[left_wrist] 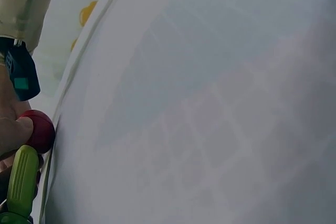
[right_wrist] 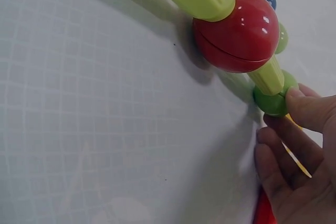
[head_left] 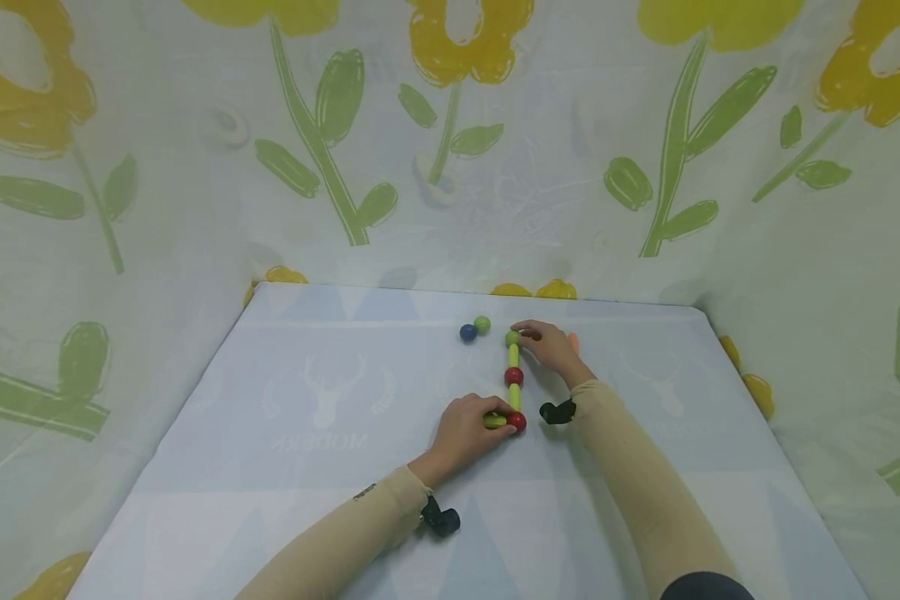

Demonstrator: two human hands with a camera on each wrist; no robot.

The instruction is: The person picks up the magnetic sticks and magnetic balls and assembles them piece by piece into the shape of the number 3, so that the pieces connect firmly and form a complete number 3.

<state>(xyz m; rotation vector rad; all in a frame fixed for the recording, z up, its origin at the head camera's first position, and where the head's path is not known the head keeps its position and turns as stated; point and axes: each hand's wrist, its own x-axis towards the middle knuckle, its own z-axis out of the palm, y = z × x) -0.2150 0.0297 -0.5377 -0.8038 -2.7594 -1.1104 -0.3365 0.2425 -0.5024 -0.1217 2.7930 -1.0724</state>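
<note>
Yellow-green rods and balls form a chain on the table: a green ball at the far end, a red ball in the middle, another red ball at the near end. From the near ball a short yellow-green rod points left, between the fingers of my left hand, which pinches that ball. My right hand pinches the far green ball between thumb and fingers. At the left wrist view's edge, a thumb touches a red ball beside a green rod.
A blue ball and a loose green ball lie left of the chain's far end. An orange-red piece is partly hidden behind my right hand. Flower-printed cloth hangs behind and beside the table.
</note>
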